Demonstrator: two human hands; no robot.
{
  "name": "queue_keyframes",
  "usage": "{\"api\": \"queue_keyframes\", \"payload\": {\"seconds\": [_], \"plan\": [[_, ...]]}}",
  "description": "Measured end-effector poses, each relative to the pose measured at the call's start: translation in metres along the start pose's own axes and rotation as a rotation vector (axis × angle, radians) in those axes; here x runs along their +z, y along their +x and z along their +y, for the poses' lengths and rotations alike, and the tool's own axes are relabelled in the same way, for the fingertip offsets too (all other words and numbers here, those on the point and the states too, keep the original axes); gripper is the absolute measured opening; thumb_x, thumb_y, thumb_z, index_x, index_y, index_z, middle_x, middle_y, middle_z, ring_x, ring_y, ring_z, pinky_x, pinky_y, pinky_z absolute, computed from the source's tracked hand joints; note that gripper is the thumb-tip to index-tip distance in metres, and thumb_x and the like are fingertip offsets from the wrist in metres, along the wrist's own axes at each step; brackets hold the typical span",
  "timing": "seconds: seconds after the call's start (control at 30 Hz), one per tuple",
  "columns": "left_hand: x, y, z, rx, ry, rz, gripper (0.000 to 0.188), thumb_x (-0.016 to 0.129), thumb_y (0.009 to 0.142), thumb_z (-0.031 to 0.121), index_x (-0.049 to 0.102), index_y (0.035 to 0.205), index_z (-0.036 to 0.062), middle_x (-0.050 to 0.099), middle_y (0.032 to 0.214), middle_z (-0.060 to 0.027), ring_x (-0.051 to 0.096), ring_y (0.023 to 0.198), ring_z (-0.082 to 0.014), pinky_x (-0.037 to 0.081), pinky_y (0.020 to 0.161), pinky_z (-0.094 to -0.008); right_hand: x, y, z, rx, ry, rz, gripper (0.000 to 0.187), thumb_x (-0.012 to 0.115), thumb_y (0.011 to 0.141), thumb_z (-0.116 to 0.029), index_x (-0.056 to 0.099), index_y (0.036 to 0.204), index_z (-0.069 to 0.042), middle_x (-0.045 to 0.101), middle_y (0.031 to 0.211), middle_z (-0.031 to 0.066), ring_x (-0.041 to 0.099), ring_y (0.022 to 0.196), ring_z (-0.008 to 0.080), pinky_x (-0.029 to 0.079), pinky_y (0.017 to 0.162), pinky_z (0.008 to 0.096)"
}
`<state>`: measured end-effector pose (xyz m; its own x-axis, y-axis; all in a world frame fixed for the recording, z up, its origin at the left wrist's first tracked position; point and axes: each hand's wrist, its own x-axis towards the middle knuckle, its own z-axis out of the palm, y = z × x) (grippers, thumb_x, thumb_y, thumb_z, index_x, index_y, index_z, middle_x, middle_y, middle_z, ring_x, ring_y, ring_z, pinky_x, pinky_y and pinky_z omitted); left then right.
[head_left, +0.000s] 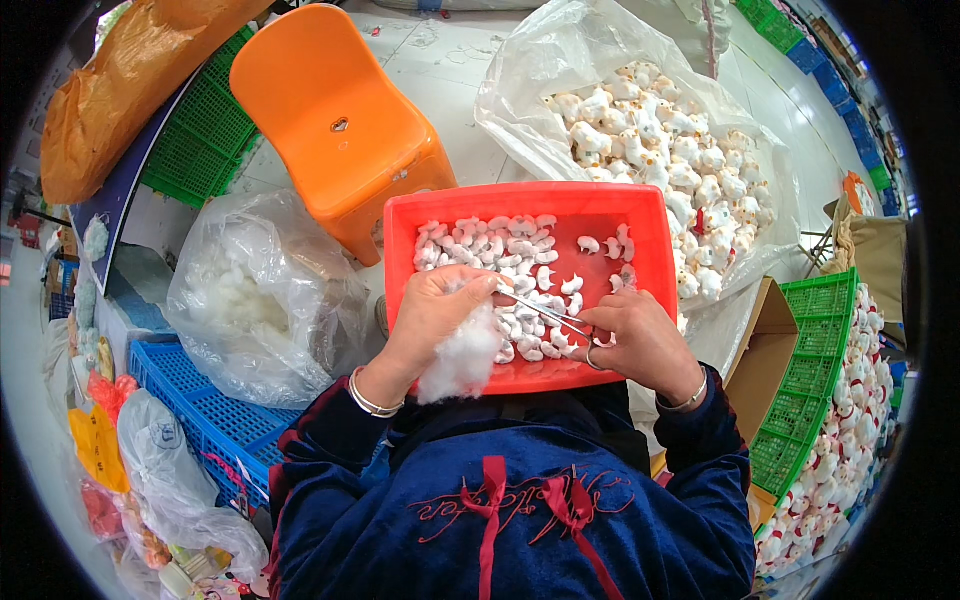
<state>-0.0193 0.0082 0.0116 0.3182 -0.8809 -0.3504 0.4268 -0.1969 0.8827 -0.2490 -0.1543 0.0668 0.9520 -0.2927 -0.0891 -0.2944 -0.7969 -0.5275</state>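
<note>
A red plastic tray (655, 240) rests at my lap, holding many small curved white fabric pieces (490, 242), mostly heaped on its left side. My left hand (425, 318) is closed over the tray's left part, pinching one small white piece at the fingertips. A fluffy tuft of white stuffing (462, 362) hangs from the same hand, below the fingers. My right hand (645, 338) grips metal forceps (545, 310) by the handles. Their tips point left and meet the piece in my left fingers; whether they are inside it is hidden.
Left of the tray sit a clear plastic bag of stuffing (240, 305), an orange stool (325, 125) and a blue crate (205, 405). A big clear bag of white plush toys (645, 130) lies beyond on the right. Nearer right are a cardboard box (765, 350) and a green crate (805, 390).
</note>
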Motion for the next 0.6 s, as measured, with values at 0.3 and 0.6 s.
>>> {"api": "queue_keyframes", "payload": {"seconds": [0.3, 0.6], "plan": [[0.003, -0.001, -0.004, 0.066, 0.039, 0.049, 0.022, 0.067, 0.102, 0.016, 0.075, 0.112, -0.0018, 0.077, 0.099, -0.011, 0.071, 0.083, -0.0106, 0.058, 0.072, -0.0251, 0.003, 0.001, -0.004, 0.064, 0.059, -0.028, 0.03, 0.083, 0.08, -0.029, 0.072, 0.088, -0.003, 0.065, 0.071, 0.0135, 0.066, 0.071, 0.0336, 0.05, 0.063, 0.0448], [0.001, -0.004, -0.005, -0.003, -0.044, 0.07, 0.022, 0.068, 0.103, 0.019, 0.076, 0.109, -0.0002, 0.076, 0.094, -0.004, 0.066, 0.077, -0.0056, 0.054, 0.066, -0.0223, 0.024, 0.006, 0.006, -0.044, 0.242, 0.036, 0.029, 0.085, 0.08, -0.026, 0.073, 0.092, -0.003, 0.06, 0.066, 0.0182, 0.062, 0.065, 0.0368, 0.049, 0.061, 0.0445]]}}
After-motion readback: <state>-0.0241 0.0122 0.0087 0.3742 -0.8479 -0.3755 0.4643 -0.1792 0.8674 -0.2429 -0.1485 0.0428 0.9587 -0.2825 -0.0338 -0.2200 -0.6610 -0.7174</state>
